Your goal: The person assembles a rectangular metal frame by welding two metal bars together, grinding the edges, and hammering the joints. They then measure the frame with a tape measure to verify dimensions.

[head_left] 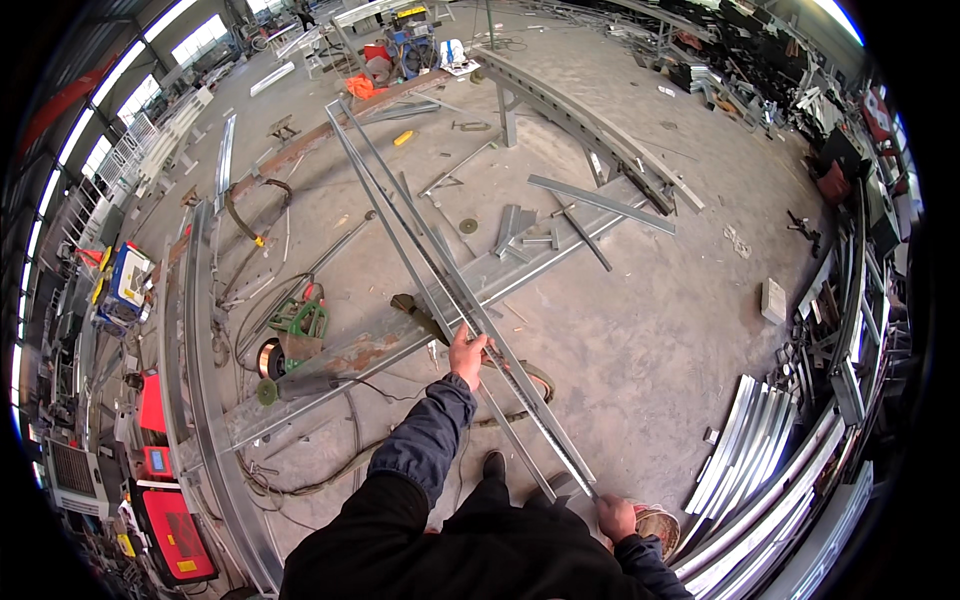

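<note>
A long steel channel (pixel 530 388) with a dark speckled strip along it runs from near my right side toward the far left. My left hand (pixel 467 357) is closed around its middle, thumb on top. At the near end, my right hand (pixel 616 518) has its fingers closed on the channel's tip; the fingertips are partly hidden. A thinner steel profile (pixel 518 445) lies alongside, just left of the channel. Both cross over a wide steel beam (pixel 508 277), close to my left hand. A dark clamp-like piece (pixel 418 312) sits on the beam left of that hand.
Short steel offcuts (pixel 515 228) and a flat bar (pixel 600 203) rest on the beam. A green crate (pixel 302 322) and wire spool (pixel 270 358) stand left; cables (pixel 330 485) cross the floor. Right are a bucket (pixel 657 528) and stacked profiles (pixel 745 440); a red machine (pixel 178 535) is left.
</note>
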`<action>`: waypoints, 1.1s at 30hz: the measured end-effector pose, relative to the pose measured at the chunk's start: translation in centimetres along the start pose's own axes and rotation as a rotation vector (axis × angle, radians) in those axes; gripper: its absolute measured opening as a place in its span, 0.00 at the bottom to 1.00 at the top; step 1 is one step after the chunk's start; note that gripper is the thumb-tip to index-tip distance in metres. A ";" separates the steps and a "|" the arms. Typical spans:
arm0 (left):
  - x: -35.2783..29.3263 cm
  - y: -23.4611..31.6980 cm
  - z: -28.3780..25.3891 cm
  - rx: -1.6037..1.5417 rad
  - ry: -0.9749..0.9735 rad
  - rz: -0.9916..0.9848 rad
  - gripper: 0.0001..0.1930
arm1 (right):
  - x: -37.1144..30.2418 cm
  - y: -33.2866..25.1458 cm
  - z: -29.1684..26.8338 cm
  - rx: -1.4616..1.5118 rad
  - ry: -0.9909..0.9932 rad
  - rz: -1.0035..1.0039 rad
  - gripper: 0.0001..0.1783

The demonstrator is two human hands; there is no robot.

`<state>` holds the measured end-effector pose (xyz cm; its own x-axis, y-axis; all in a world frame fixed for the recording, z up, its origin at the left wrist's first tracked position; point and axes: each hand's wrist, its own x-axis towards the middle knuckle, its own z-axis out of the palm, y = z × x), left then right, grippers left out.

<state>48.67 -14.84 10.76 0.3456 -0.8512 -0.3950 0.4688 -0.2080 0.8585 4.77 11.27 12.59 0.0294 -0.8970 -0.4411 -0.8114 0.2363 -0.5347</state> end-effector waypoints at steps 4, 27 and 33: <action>0.6 -0.5 -0.7 0.038 0.033 0.029 0.39 | 0.2 0.0 0.1 0.012 -0.009 -0.004 0.17; 0.8 -0.9 -1.2 0.111 0.022 -0.008 0.42 | 0.6 0.8 0.4 0.000 -0.010 -0.004 0.17; 0.8 -0.6 -0.7 0.097 0.026 0.012 0.40 | 0.9 0.7 0.2 -0.007 -0.018 0.010 0.17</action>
<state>49.24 -15.08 9.69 0.3727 -0.8411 -0.3919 0.3843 -0.2445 0.8902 4.38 10.75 11.68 0.0314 -0.8877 -0.4593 -0.8156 0.2429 -0.5251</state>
